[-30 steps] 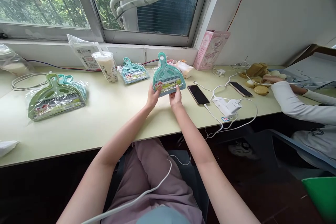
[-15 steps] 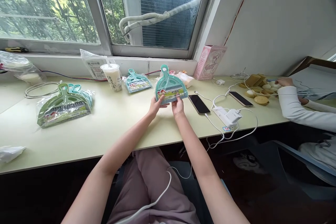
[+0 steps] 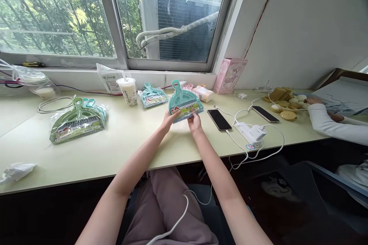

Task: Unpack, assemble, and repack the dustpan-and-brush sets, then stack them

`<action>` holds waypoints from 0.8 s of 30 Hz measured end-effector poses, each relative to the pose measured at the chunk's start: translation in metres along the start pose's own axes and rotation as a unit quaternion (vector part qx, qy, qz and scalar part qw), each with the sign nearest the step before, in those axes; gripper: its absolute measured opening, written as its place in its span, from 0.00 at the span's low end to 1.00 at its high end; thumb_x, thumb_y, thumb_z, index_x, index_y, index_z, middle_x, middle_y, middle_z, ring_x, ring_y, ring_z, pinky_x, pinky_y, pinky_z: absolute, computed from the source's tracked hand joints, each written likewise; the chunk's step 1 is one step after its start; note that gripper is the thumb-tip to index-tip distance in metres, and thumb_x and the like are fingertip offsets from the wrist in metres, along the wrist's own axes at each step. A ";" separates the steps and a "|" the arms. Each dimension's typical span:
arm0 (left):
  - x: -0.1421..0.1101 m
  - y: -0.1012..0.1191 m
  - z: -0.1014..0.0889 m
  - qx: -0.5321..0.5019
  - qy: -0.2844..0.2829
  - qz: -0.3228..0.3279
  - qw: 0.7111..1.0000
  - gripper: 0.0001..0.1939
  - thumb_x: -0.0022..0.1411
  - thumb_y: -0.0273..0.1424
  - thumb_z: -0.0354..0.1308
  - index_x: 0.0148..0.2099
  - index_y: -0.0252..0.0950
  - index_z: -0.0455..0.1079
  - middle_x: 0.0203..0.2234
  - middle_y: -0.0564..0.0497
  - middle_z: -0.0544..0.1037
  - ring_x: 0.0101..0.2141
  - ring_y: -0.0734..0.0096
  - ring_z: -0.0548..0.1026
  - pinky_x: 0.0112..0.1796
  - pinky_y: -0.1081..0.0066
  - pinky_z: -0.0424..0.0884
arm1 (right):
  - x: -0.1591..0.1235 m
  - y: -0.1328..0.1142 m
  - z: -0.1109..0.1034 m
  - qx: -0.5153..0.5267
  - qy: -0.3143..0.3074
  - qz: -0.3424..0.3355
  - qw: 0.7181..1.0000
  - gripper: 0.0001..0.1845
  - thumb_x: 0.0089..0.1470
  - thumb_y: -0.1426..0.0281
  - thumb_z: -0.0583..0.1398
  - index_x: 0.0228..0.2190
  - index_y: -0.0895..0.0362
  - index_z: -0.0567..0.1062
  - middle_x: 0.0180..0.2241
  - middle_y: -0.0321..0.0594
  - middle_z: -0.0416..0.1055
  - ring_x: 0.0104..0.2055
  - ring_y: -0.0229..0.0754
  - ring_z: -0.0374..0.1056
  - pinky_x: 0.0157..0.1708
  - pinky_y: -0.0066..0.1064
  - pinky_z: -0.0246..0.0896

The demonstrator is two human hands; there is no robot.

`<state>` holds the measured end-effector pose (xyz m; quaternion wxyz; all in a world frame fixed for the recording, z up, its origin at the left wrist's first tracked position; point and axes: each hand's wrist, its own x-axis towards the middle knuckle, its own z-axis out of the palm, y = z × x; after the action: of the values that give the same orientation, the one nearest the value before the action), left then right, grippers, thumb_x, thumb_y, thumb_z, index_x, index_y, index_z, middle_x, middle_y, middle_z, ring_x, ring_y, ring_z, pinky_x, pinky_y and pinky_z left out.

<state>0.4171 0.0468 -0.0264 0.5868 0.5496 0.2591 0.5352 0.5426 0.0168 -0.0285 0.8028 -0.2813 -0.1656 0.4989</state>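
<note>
Between my two hands, a teal mini dustpan and brush set (image 3: 184, 99) is held up over the table, its handle pointing up and a printed label across its lower part. My left hand (image 3: 169, 120) grips the lower left corner, thumb on the front. At the lower right edge, my right hand (image 3: 194, 121) is closed on the same set. Behind it lies another teal dustpan set (image 3: 153, 95) in clear wrap. To the left, a green dustpan set (image 3: 76, 120) in clear plastic rests against teal ones.
A lidded drink cup (image 3: 128, 91) stands near the window. Right of my hands lie a phone (image 3: 219, 120), a white power strip (image 3: 248, 132) with cables, and a second phone (image 3: 265, 114). A pink box (image 3: 230, 76) stands by the wall. Another person's sleeve (image 3: 324, 120) reaches in at far right.
The camera view has shifted, so the scene sits lower and slightly rightward. The dustpan set tilts a little more to the left in my hands; both hands keep hold of it.
</note>
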 end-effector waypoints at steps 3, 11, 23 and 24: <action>0.000 -0.006 0.001 -0.013 0.003 -0.013 1.000 0.30 0.44 0.41 0.71 0.47 0.30 0.73 0.43 0.40 0.79 0.45 0.53 0.76 0.47 0.60 0.70 | 0.003 0.002 -0.002 0.001 0.026 0.014 1.000 0.08 0.58 0.75 0.56 0.39 0.58 0.74 0.34 0.37 0.78 0.37 0.34 0.75 0.43 0.26 0.72; 0.000 -0.001 0.000 0.040 -0.020 -0.037 0.998 0.30 0.43 0.41 0.71 0.46 0.29 0.73 0.40 0.40 0.80 0.37 0.58 0.78 0.38 0.64 0.74 | 0.009 0.003 -0.008 0.022 0.042 0.023 0.999 0.08 0.58 0.75 0.56 0.38 0.58 0.74 0.33 0.37 0.78 0.34 0.34 0.75 0.38 0.23 0.73; 0.005 0.010 -0.025 0.060 -0.065 -0.096 0.991 0.29 0.40 0.36 0.72 0.44 0.28 0.71 0.33 0.39 0.80 0.26 0.60 0.79 0.28 0.64 0.76 | 0.009 0.008 -0.001 -0.003 0.047 0.105 0.993 0.08 0.60 0.76 0.54 0.37 0.57 0.74 0.29 0.37 0.78 0.32 0.36 0.76 0.36 0.26 0.75; 0.005 0.015 -0.034 0.066 -0.057 -0.102 0.991 0.29 0.40 0.36 0.73 0.44 0.28 0.71 0.33 0.39 0.80 0.26 0.60 0.79 0.28 0.64 0.76 | 0.008 0.008 0.000 -0.022 0.029 0.125 0.992 0.08 0.61 0.75 0.54 0.36 0.58 0.74 0.28 0.38 0.78 0.32 0.37 0.76 0.37 0.28 0.75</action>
<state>0.3833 0.0614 -0.0204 0.6147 0.5872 0.3149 0.4222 0.5404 0.0270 -0.0339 0.7324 -0.3316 -0.1166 0.5831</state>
